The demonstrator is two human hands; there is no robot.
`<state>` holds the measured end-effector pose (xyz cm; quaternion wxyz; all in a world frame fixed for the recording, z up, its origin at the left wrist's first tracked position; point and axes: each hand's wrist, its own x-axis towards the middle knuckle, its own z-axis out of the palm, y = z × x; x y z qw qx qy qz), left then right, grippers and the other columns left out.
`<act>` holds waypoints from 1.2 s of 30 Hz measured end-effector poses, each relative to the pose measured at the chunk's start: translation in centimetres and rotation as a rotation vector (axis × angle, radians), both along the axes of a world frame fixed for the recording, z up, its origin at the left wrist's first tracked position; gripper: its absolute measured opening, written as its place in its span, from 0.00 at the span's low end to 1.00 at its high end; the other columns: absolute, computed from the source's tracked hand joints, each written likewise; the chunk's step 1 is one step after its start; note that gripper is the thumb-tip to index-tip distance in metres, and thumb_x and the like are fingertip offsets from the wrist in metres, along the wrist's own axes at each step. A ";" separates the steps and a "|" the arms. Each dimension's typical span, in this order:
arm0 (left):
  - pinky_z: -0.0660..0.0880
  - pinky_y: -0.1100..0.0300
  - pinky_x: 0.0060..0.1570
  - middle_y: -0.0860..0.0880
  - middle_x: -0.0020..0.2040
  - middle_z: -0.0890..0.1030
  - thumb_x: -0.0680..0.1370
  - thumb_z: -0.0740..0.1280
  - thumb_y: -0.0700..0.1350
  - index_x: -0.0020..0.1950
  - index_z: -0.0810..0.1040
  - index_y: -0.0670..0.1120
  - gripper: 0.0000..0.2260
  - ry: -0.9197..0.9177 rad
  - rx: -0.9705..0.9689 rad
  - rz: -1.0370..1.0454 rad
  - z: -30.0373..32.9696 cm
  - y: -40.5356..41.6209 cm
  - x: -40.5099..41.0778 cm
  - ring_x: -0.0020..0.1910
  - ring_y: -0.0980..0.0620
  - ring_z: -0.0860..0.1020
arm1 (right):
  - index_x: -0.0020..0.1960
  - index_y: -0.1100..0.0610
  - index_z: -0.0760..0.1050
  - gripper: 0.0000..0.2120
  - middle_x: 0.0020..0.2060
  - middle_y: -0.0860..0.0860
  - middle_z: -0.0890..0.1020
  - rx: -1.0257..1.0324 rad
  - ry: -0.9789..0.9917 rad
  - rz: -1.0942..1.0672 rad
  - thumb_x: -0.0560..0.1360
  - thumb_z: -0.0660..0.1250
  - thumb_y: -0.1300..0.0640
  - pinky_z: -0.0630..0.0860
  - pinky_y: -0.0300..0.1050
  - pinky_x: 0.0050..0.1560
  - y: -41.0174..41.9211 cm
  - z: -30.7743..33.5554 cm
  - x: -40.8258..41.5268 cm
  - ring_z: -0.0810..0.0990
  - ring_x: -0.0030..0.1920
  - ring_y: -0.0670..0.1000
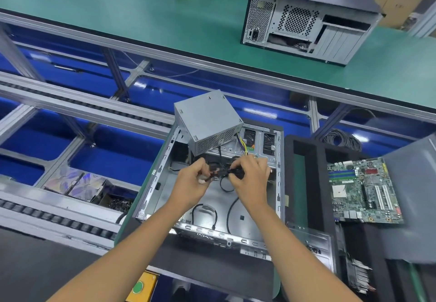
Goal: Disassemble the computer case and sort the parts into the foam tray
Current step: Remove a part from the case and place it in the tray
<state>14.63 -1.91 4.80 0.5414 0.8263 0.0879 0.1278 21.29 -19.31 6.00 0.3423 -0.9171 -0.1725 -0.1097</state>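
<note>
An open grey computer case (151,183) lies flat in front of me. A grey power supply box (207,120) stands tilted on its far end, with yellow and black wires trailing down. My left hand (192,181) and my right hand (250,179) meet over the middle of the case, both gripping a bundle of black power cables (224,173) with connectors. Loose black cables lie on the case floor. To the right is a black foam tray (304,160), and a green motherboard (363,189) lies on it.
A second computer case (306,21) stands on the green bench at the back right. A grey side panel (412,195) covers the tray's right side. A coil of black cable (342,140) lies behind the tray. Conveyor rails and blue bins are at left.
</note>
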 end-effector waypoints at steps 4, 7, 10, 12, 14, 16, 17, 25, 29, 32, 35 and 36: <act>0.83 0.48 0.48 0.49 0.40 0.84 0.73 0.71 0.27 0.35 0.66 0.59 0.27 -0.015 0.046 0.009 -0.9 0.5 0.5 0.51 0.51 0.86 | 0.47 0.44 0.75 0.17 0.43 0.37 0.77 -0.024 0.013 -0.034 0.65 0.77 0.58 0.56 0.43 0.49 0.2 -0.1 -0.2 0.65 0.49 0.45; 0.80 0.37 0.44 0.40 0.39 0.80 0.73 0.70 0.29 0.35 0.64 0.58 0.25 0.014 0.079 0.011 -1.4 0.9 0.8 0.44 0.43 0.82 | 0.51 0.43 0.78 0.18 0.45 0.36 0.77 -0.057 0.020 -0.033 0.65 0.78 0.57 0.55 0.42 0.51 0.4 0.0 -0.3 0.65 0.49 0.43; 0.79 0.37 0.44 0.39 0.39 0.79 0.72 0.70 0.28 0.35 0.64 0.55 0.24 0.019 0.093 0.024 -1.2 0.7 0.6 0.43 0.49 0.78 | 0.50 0.42 0.78 0.16 0.45 0.38 0.77 -0.138 0.007 -0.014 0.67 0.77 0.55 0.56 0.44 0.52 0.4 0.1 -0.3 0.66 0.50 0.46; 0.81 0.45 0.47 0.41 0.41 0.82 0.72 0.72 0.30 0.37 0.67 0.51 0.20 0.071 0.048 0.027 -0.7 0.5 0.4 0.44 0.48 0.82 | 0.48 0.43 0.77 0.14 0.46 0.40 0.77 -0.198 0.001 -0.005 0.68 0.77 0.54 0.56 0.45 0.52 0.5 0.2 -0.2 0.67 0.51 0.48; 0.78 0.63 0.47 0.48 0.45 0.85 0.72 0.76 0.33 0.47 0.72 0.46 0.15 0.147 -0.055 0.014 -0.1 0.5 0.0 0.48 0.56 0.83 | 0.47 0.44 0.76 0.12 0.47 0.42 0.76 -0.250 -0.003 -0.025 0.68 0.77 0.53 0.55 0.45 0.52 0.8 0.3 0.0 0.67 0.51 0.50; 0.76 0.69 0.48 0.49 0.50 0.85 0.74 0.77 0.35 0.54 0.70 0.40 0.17 0.202 -0.187 0.015 0.7 0.4 -0.6 0.49 0.56 0.84 | 0.47 0.45 0.76 0.13 0.49 0.44 0.75 -0.264 -0.004 -0.047 0.68 0.77 0.54 0.55 0.45 0.52 1.1 0.2 -0.1 0.66 0.52 0.50; 0.76 0.70 0.48 0.49 0.53 0.83 0.75 0.76 0.36 0.57 0.69 0.39 0.17 0.225 -0.200 0.032 1.0 0.4 -0.8 0.49 0.54 0.83 | 0.48 0.45 0.76 0.13 0.51 0.45 0.75 -0.263 -0.012 -0.052 0.67 0.77 0.55 0.57 0.46 0.53 1.3 0.1 -0.3 0.66 0.52 0.51; 0.72 0.51 0.42 0.44 0.50 0.76 0.82 0.67 0.50 0.59 0.64 0.43 0.16 0.532 0.361 0.122 1.5 1.8 -2.8 0.49 0.42 0.78 | 0.57 0.48 0.75 0.20 0.60 0.53 0.68 -0.223 0.003 0.023 0.68 0.75 0.60 0.62 0.59 0.65 2.8 0.0 -3.8 0.63 0.60 0.56; 0.77 0.46 0.53 0.44 0.60 0.75 0.82 0.67 0.53 0.65 0.69 0.44 0.18 0.346 0.597 -0.009 1.8 3.0 -4.3 0.56 0.44 0.77 | 0.52 0.48 0.75 0.11 0.53 0.49 0.70 -0.218 0.007 0.145 0.71 0.71 0.56 0.61 0.49 0.56 4.4 0.3 -6.2 0.65 0.55 0.53; 0.72 0.51 0.57 0.48 0.59 0.76 0.81 0.68 0.49 0.64 0.74 0.47 0.14 0.139 0.749 -0.234 2.2 5.4 -5.7 0.58 0.47 0.75 | 0.46 0.48 0.72 0.03 0.46 0.45 0.74 -0.196 0.081 0.270 0.76 0.66 0.54 0.70 0.51 0.49 6.3 1.0 -7.7 0.69 0.50 0.51; 0.62 0.51 0.62 0.47 0.66 0.74 0.82 0.66 0.54 0.67 0.76 0.49 0.16 0.014 0.954 -0.243 1.9 8.4 -8.4 0.63 0.43 0.70 | 0.43 0.49 0.67 0.06 0.40 0.45 0.75 -0.202 0.166 0.286 0.78 0.62 0.54 0.66 0.51 0.43 8.9 1.5 -9.3 0.72 0.47 0.52; 0.58 0.49 0.65 0.48 0.69 0.70 0.82 0.63 0.57 0.70 0.74 0.51 0.19 0.022 0.960 -0.178 1.6 9.5 -9.7 0.66 0.43 0.66 | 0.43 0.50 0.67 0.06 0.40 0.46 0.75 -0.203 0.187 0.265 0.78 0.61 0.54 0.64 0.50 0.42 9.9 1.4 -9.7 0.72 0.46 0.53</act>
